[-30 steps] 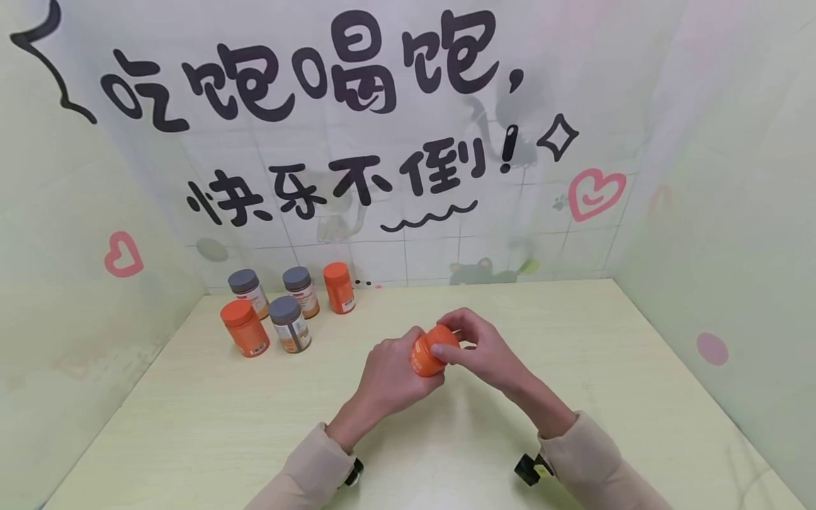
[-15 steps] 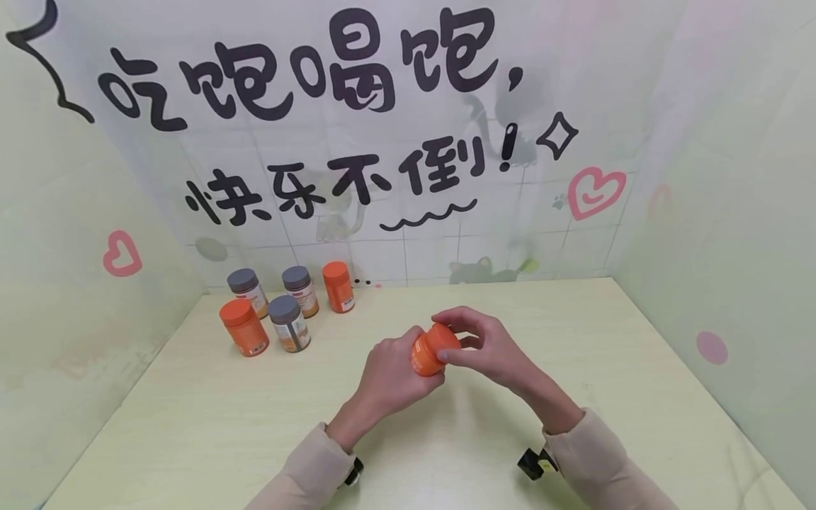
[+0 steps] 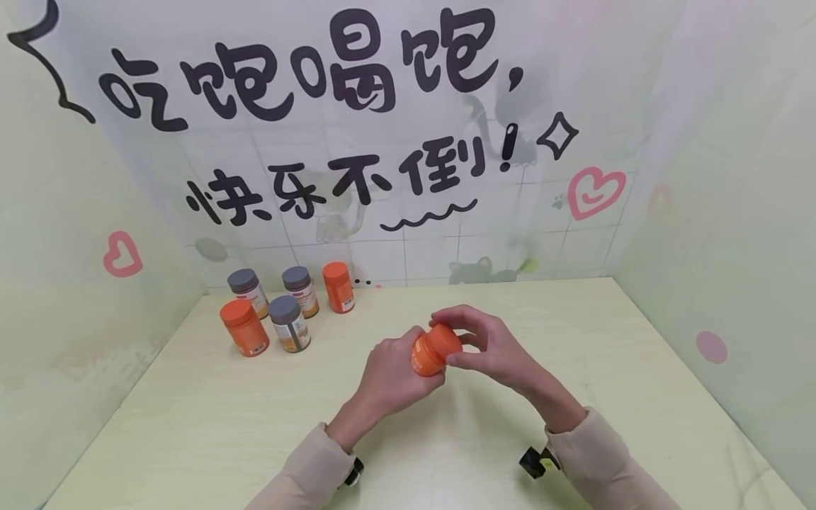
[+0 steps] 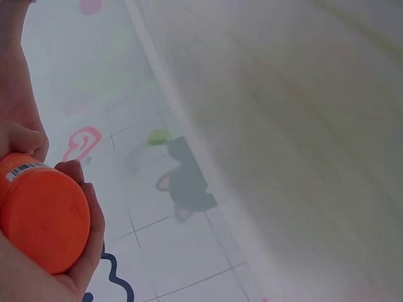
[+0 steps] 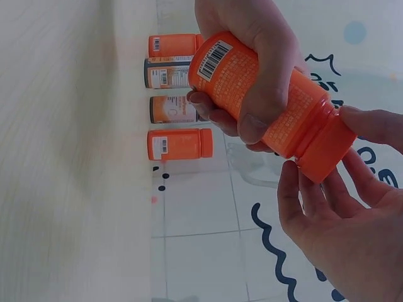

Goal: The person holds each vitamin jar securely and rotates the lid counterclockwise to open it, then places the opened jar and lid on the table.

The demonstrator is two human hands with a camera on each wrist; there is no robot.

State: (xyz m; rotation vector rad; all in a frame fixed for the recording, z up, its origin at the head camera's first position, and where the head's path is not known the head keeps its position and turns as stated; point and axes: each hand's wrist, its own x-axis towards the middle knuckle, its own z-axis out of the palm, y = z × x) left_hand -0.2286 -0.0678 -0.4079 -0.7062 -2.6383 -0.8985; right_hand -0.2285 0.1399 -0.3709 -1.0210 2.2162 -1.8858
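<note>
My left hand point(image 3: 392, 375) grips the body of an orange bottle point(image 3: 423, 358) above the middle of the table, tilted with its cap up and to the right. The orange cap point(image 3: 444, 341) sits on the neck, and a thin gap shows under its edge in the right wrist view. My right hand point(image 3: 494, 350) has its thumb and curled fingers round this cap, pinching it at the rim. White print and a barcode point(image 5: 215, 60) cover the bottle's side. In the left wrist view its round orange base point(image 4: 47, 217) faces the camera.
At the back left of the pale table point(image 3: 255, 425) stand several capped bottles: an orange one point(image 3: 245, 329), a slim orange one point(image 3: 338, 289), and grey-capped ones such as the front one point(image 3: 290, 326). A printed sheet with black lettering point(image 3: 363, 64) hangs behind.
My right hand has shifted slightly to the right, its thumb sliding from the cap's front to its right edge. The left hand and bottle stay almost still.
</note>
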